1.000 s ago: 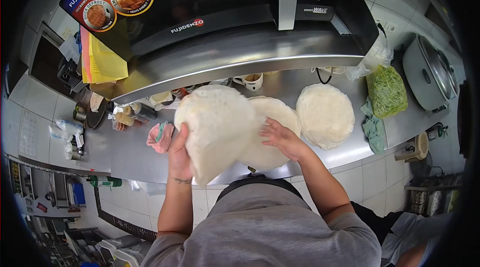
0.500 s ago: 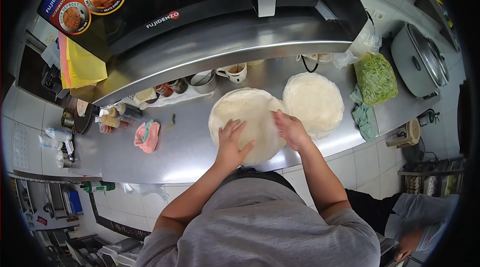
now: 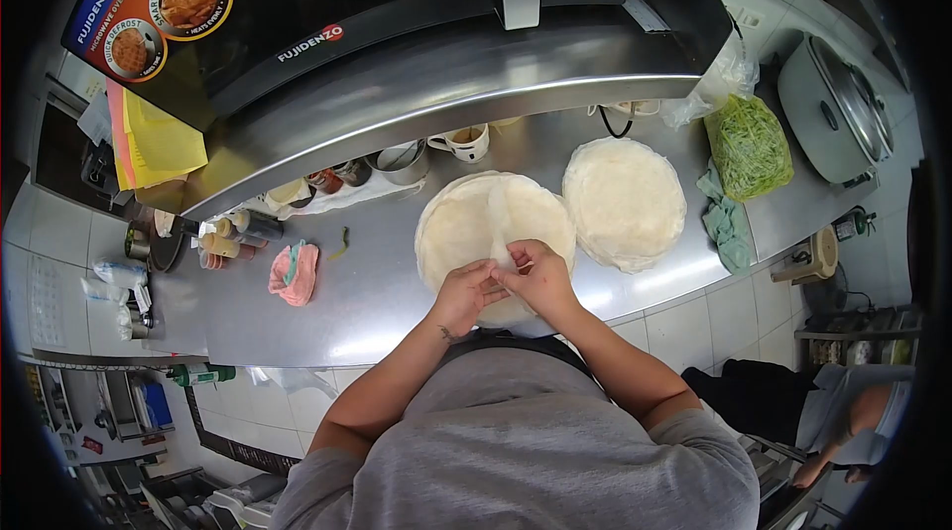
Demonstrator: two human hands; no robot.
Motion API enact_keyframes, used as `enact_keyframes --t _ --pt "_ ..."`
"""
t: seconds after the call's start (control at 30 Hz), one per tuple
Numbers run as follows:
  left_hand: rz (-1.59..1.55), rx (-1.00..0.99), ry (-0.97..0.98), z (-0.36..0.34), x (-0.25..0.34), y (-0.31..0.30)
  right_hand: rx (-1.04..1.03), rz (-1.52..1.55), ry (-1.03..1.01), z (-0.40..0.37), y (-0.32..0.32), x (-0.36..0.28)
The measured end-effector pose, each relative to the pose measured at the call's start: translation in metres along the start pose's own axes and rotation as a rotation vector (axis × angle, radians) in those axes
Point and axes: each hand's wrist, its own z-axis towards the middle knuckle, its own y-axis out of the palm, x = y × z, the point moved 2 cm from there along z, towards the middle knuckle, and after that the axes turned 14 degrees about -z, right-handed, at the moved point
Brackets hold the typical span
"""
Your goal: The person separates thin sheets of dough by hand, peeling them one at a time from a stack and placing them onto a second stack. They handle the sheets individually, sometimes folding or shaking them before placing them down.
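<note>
A round stack of thin, pale wrappers [image 3: 451, 218] lies on the steel counter just in front of me. Over it, one thin wrapper [image 3: 498, 218] is gathered into a narrow strip that points away from my body. My left hand [image 3: 464, 297] pinches the near end of this strip with bent fingers. From the other side, my right hand [image 3: 540, 280] grips the same end, its fingertips touching those of my left. To the right of the first stack lies a second round stack of wrappers [image 3: 625, 203].
A black microwave oven [image 3: 397, 14] sits on a steel shelf [image 3: 446, 104] above the counter's back. To the right are a bag of shredded greens [image 3: 749, 148], a green cloth [image 3: 726, 223] and a cooker [image 3: 828, 114]. A pink cloth [image 3: 294, 277] lies left. Another person's arm [image 3: 838, 441] shows lower right.
My hands were spread flat over the stack, with a loose wrapper beneath them. Now they have come together near its front edge, and the wrapper is gathered into a strip between them.
</note>
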Motion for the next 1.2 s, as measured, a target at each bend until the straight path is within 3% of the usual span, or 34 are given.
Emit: enact_keyframes --t 0.07,0.4,0.47,0.5,0.57,0.63,0.7,0.77,0.87,0.93,1.03,1.17,1.2 --pt "0.035 0.026 0.029 0.000 0.000 0.001 0.035 -0.159 -0.144 -0.002 -0.002 -0.003" --pt "0.267 0.076 0.210 0.006 -0.003 0.001 0.132 -0.207 -0.295 -0.001 -0.003 0.021" --pt "0.207 0.102 0.241 0.008 0.002 -0.005 0.103 0.107 0.089 0.012 -0.011 0.044" --pt "0.146 0.129 0.271 0.008 0.006 -0.008 0.103 0.106 0.088 0.018 -0.018 0.049" --pt "0.148 0.108 0.257 0.004 0.009 -0.007 0.046 0.476 0.332 0.027 -0.028 0.055" --pt "0.274 -0.091 0.182 0.005 0.003 -0.009 -0.006 0.376 0.294 0.030 -0.029 0.047" --pt "0.297 -0.144 0.168 -0.003 -0.001 0.007 -0.039 0.132 0.018 0.029 -0.026 0.020" --pt "0.321 -0.198 0.159 -0.005 -0.002 0.015 -0.119 0.170 0.004 0.035 -0.019 0.023" --pt "0.259 -0.090 0.171 -0.004 -0.001 0.018 -0.123 0.108 0.010 0.036 -0.008 0.012" --pt "0.633 -0.037 0.645 -0.003 0.006 0.032 -0.015 0.169 -0.054 0.029 -0.002 -0.005" --pt "0.877 0.027 0.513 -0.007 0.027 0.035 -0.046 0.046 -0.027 0.023 -0.012 -0.027" --pt "0.701 0.095 0.534 -0.009 0.050 -0.001 0.111 0.172 0.087 0.039 -0.040 0.003" --pt "0.867 0.137 0.641 -0.013 0.056 -0.009 0.114 0.250 0.061 0.041 -0.053 0.001"
